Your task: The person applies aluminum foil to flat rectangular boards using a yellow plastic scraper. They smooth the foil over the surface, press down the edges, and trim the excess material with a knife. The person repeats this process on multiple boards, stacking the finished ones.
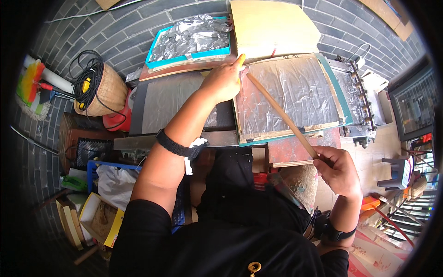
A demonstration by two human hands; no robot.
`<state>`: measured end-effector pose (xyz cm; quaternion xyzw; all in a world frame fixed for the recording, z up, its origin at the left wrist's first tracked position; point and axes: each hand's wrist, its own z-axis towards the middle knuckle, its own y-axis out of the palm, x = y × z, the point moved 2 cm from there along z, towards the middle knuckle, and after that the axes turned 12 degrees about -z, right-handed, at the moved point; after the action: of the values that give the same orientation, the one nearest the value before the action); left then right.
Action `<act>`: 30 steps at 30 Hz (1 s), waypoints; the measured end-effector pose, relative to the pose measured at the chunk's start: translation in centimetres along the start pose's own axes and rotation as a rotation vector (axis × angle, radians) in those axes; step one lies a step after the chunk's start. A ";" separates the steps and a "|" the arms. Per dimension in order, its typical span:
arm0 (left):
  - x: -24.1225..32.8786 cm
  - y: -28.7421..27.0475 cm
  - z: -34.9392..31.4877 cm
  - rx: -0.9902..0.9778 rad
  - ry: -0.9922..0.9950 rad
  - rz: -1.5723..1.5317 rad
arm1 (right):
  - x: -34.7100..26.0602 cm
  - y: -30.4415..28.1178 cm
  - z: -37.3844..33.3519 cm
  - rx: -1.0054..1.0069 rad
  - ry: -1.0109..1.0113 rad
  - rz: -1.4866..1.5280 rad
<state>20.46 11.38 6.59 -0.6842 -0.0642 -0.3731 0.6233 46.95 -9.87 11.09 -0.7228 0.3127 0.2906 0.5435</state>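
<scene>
My right hand (339,171) is closed round the lower end of a long flat wooden stick (284,115). The stick slants up and left over a board covered with a crinkled silvery sheet (290,92). Its far tip lies near the board's upper left corner, close to my left hand (224,81). That hand is at the corner with its index finger stretched forward and its other fingers curled in. Whatever they may pinch is hidden. Beneath my left forearm lies a second silvery sheet (173,108) on a dark surface.
Behind the boards stand a blue-rimmed tray (155,51) of crumpled foil and a pale yellow board (277,25). A metal frame with a row of bolts (362,97) borders the right. A wicker basket (108,94) with coiled black cable (87,76) stands left. A grey stool (398,171) is far right.
</scene>
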 end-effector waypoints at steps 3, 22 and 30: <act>-0.8 0.2 0.0 0.059 0.052 0.024 | 0.0 0.1 0.3 0.001 -0.019 -0.003; -1.3 0.4 1.1 0.125 -0.054 -0.086 | -0.6 0.6 1.5 0.017 -0.051 -0.015; -1.5 0.6 0.9 0.141 -0.017 -0.050 | 0.4 1.1 2.4 0.069 -0.033 -0.031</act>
<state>20.11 12.65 5.23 -0.6401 -0.1127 -0.3771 0.6598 46.18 -7.85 9.58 -0.7037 0.3023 0.2829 0.5774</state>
